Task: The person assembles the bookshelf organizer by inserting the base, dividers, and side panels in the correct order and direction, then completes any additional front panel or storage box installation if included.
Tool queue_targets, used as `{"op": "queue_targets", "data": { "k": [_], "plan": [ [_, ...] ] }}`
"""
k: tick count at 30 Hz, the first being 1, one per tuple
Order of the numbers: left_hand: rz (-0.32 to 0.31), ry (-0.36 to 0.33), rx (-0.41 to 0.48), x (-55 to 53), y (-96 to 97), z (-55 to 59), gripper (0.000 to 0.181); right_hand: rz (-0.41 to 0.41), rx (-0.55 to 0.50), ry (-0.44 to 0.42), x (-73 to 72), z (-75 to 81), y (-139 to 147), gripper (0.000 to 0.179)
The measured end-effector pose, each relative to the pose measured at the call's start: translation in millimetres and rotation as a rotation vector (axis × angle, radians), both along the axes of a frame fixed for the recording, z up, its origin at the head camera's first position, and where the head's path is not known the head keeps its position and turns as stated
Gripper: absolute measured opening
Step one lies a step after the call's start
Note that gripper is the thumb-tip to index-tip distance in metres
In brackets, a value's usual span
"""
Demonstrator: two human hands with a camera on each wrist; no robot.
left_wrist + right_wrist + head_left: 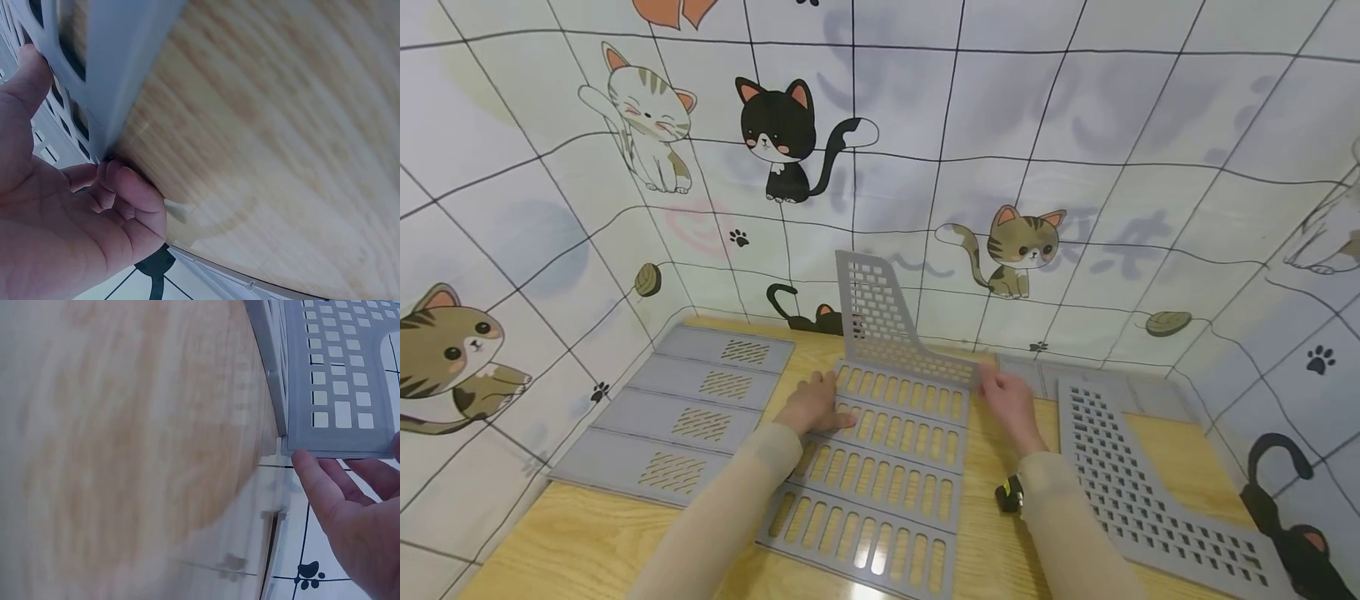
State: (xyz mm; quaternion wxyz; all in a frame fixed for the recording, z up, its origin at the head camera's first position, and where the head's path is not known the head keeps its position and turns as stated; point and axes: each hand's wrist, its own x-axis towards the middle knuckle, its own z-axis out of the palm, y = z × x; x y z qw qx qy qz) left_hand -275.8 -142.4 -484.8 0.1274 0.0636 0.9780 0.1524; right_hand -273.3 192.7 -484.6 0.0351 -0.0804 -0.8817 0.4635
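Note:
A grey slotted panel point(917, 481) lies on the wooden table. My left hand point(814, 406) grips its left edge near the back, thumb over the slots and fingers curled at the side; the left wrist view shows these fingers point(134, 187) at the panel's corner. At the far end of the slotted panel stands a grey L-shaped side panel point(910, 337) with small rectangular holes, tilted up against the cat-print backdrop. My right hand point(1009, 406) holds the end of its short, low arm. In the right wrist view the fingertips point(303, 459) are right at that end edge.
At the left lies a grey folding panel point(647, 400) with hatched cutouts. A second L-shaped panel point(1135, 475) lies on the right, over another flat grey piece point(1157, 396). A small black item point(1009, 495) is beside the right wrist. Cat-print fabric point(895, 100) rises behind the table point(580, 533).

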Motion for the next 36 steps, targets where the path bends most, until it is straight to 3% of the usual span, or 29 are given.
{"op": "queue_targets", "data": {
  "k": [8,19,29,36],
  "plan": [
    [0.015,0.004,-0.006,-1.1,0.1,-1.2,0.099,0.088,-0.037,-0.025,1.5,-1.1,1.7,0.077],
    [0.015,-0.018,0.009,0.3,-1.4,0.9,0.102,0.143,-0.089,-0.055,-2.0,-3.1,3.7,0.058],
    [-0.002,-0.022,-0.001,0.2,0.6,-0.6,0.102,0.15,-0.146,-0.092,-0.6,-1.3,0.7,0.059],
    [-0.011,-0.019,-0.018,0.5,0.7,1.2,0.102,0.232,-0.144,-0.084,-1.6,-0.2,-3.2,0.06]
  ]
}}
